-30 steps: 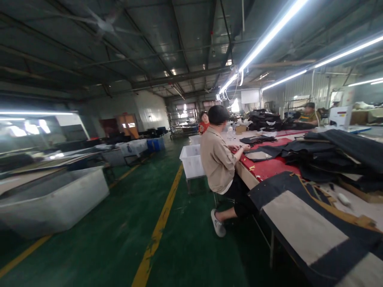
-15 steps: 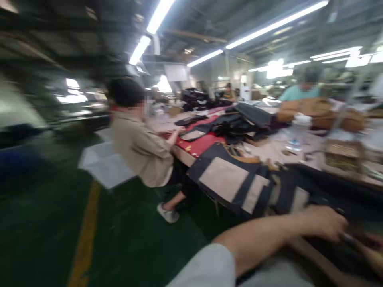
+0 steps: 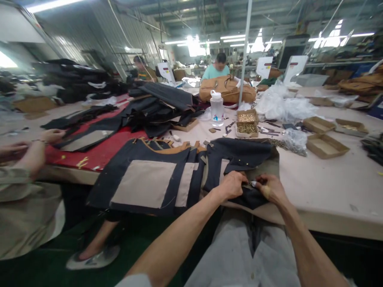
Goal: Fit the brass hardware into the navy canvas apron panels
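A dark navy fabric piece [image 3: 245,153] with a beige underside and small brass-coloured studs lies bunched at the table's front edge. My left hand [image 3: 234,185] is closed on its folded edge, fingers pinched together. Just to the right, my right hand [image 3: 271,188] is closed around a small object with a pale, shiny tip [image 3: 253,183]. That tip points at the cloth by my left fingertips; the rest of it is hidden in my hand. Left of my hands lie overlapping navy panels with beige patches [image 3: 143,183] and tan trim, hanging over the edge.
Behind the cloth stand a water bottle [image 3: 217,107] and a cardboard box of small brass-coloured parts [image 3: 247,128]. Shallow boxes [image 3: 327,146] and clear plastic bags [image 3: 284,99] lie to the right. A co-worker's hands [image 3: 32,149] are at the far left, beside red cloth [image 3: 89,145].
My view has swung right, so both hands and the cloth now sit near the middle. The seated co-worker has shifted to the left edge. My hands remain close together at the dark cloth.
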{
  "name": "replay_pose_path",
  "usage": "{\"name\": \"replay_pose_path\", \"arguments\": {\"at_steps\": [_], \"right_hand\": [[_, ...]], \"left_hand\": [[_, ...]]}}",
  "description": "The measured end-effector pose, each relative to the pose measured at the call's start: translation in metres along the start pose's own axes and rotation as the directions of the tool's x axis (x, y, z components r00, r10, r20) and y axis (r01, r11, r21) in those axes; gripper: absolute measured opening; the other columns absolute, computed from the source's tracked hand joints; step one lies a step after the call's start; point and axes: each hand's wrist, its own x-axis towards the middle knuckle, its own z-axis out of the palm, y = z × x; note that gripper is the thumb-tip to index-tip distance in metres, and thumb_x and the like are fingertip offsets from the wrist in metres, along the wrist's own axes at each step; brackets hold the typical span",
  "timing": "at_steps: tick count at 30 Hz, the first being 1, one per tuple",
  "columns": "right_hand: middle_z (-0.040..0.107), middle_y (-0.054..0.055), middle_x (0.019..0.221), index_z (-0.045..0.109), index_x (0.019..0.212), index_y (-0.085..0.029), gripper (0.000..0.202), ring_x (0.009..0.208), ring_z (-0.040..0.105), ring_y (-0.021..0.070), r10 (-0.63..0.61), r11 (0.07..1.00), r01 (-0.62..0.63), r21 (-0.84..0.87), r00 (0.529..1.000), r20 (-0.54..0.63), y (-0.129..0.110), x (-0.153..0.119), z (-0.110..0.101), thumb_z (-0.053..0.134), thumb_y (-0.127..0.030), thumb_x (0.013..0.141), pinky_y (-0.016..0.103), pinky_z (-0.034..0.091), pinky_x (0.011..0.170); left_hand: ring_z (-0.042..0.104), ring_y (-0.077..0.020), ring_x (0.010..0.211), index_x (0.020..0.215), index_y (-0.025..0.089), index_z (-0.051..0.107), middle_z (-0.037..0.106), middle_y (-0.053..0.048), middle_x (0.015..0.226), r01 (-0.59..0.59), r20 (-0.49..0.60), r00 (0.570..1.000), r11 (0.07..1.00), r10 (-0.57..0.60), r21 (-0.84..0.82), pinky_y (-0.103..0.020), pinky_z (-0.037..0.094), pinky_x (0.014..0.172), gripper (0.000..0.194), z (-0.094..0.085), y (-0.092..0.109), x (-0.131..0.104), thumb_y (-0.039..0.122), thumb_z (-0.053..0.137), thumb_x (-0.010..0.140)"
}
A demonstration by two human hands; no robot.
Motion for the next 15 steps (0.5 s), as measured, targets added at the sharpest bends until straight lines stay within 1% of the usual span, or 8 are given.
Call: {"name": "replay_pose_path", "arguments": {"at_steps": [3, 5, 6, 8, 10, 12, 13, 15], "right_hand": [[0.072, 0.007, 0.083, 0.079, 0.09, -0.018, 0.029, 0.074, 0.064, 0.0222, -0.036, 0.977, 0.014, 0.215, 0.994, 0.101, -0.002, 0.0, -0.015, 0.07, -0.042, 0.077, 0.029, 0.047, 0.065], [0.07, 0.006, 0.076, 0.079, 0.098, -0.017, 0.036, 0.067, 0.062, 0.0204, -0.057, 0.916, -0.022, 0.4, 0.981, 0.185, 0.005, 0.006, -0.031, 0.071, -0.046, 0.079, 0.028, 0.046, 0.06], [0.069, 0.004, 0.071, 0.078, 0.103, -0.016, 0.04, 0.063, 0.06, 0.019, -0.051, 0.882, -0.043, 0.47, 0.981, 0.186, 0.011, 0.013, -0.041, 0.072, -0.048, 0.079, 0.028, 0.046, 0.059], [0.065, 0.003, 0.065, 0.075, 0.111, -0.013, 0.05, 0.057, 0.057, 0.0173, 0.022, 0.849, -0.055, 0.526, 0.997, 0.069, 0.03, 0.032, -0.064, 0.072, -0.05, 0.078, 0.028, 0.046, 0.056], [0.066, 0.004, 0.067, 0.071, 0.118, -0.008, 0.057, 0.058, 0.059, 0.0183, 0.135, 0.907, -0.064, 0.415, 0.981, -0.142, 0.051, 0.059, -0.085, 0.066, -0.049, 0.079, 0.028, 0.048, 0.056], [0.069, 0.008, 0.073, 0.069, 0.121, -0.004, 0.06, 0.062, 0.064, 0.0207, 0.201, 0.97, -0.148, 0.192, 0.932, -0.3, 0.07, 0.091, -0.1, 0.057, -0.046, 0.081, 0.03, 0.051, 0.058], [0.07, 0.009, 0.074, 0.07, 0.12, -0.004, 0.058, 0.065, 0.066, 0.0218, 0.208, 0.978, -0.185, 0.099, 0.919, -0.334, 0.077, 0.107, -0.105, 0.055, -0.042, 0.08, 0.03, 0.051, 0.06], [0.072, 0.009, 0.075, 0.075, 0.113, -0.006, 0.051, 0.068, 0.067, 0.0229, 0.196, 0.975, -0.219, -0.03, 0.919, -0.342, 0.086, 0.135, -0.108, 0.054, -0.034, 0.077, 0.03, 0.052, 0.064]], "left_hand": [[0.068, -0.0212, 0.106, 0.107, 0.022, 0.078, 0.074, -0.006, 0.114, -0.03, -0.074, 0.997, 0.998, 0.026, -0.061, -0.026, 0.052, 0.095, 0.045, 0.007, -0.004, 0.0, 0.006, 0.051, 0.075], [0.068, -0.0203, 0.107, 0.108, 0.021, 0.077, 0.073, -0.005, 0.115, -0.023, -0.123, 0.992, 0.993, 0.008, -0.119, -0.026, 0.051, 0.097, 0.044, 0.011, -0.011, 0.0, 0.006, 0.049, 0.078], [0.068, -0.0199, 0.108, 0.108, 0.022, 0.077, 0.073, -0.005, 0.116, -0.018, -0.141, 0.99, 0.989, -0.003, -0.146, -0.026, 0.051, 0.099, 0.044, 0.013, -0.015, 0.001, 0.006, 0.048, 0.079], [0.068, -0.0188, 0.108, 0.108, 0.022, 0.077, 0.073, -0.003, 0.115, 0.002, -0.169, 0.985, 0.982, -0.034, -0.189, -0.026, 0.05, 0.101, 0.044, 0.016, -0.021, 0.002, 0.006, 0.046, 0.082], [0.067, -0.018, 0.108, 0.107, 0.023, 0.077, 0.074, -0.002, 0.115, 0.027, -0.188, 0.98, 0.978, -0.067, -0.207, -0.026, 0.049, 0.103, 0.043, 0.019, -0.025, 0.003, 0.006, 0.045, 0.083], [0.067, -0.0179, 0.109, 0.107, 0.024, 0.077, 0.074, -0.002, 0.116, 0.067, -0.193, 0.975, 0.976, -0.109, -0.209, -0.027, 0.048, 0.104, 0.041, 0.021, -0.028, 0.005, 0.008, 0.046, 0.085], [0.067, -0.0181, 0.11, 0.107, 0.024, 0.077, 0.074, -0.002, 0.117, 0.091, -0.19, 0.973, 0.973, -0.132, -0.21, -0.028, 0.049, 0.105, 0.04, 0.022, -0.028, 0.005, 0.009, 0.046, 0.086], [0.067, -0.018, 0.11, 0.108, 0.025, 0.077, 0.074, -0.002, 0.118, 0.13, -0.182, 0.968, 0.967, -0.172, -0.22, -0.029, 0.049, 0.105, 0.04, 0.022, -0.029, 0.006, 0.009, 0.046, 0.088]]}}
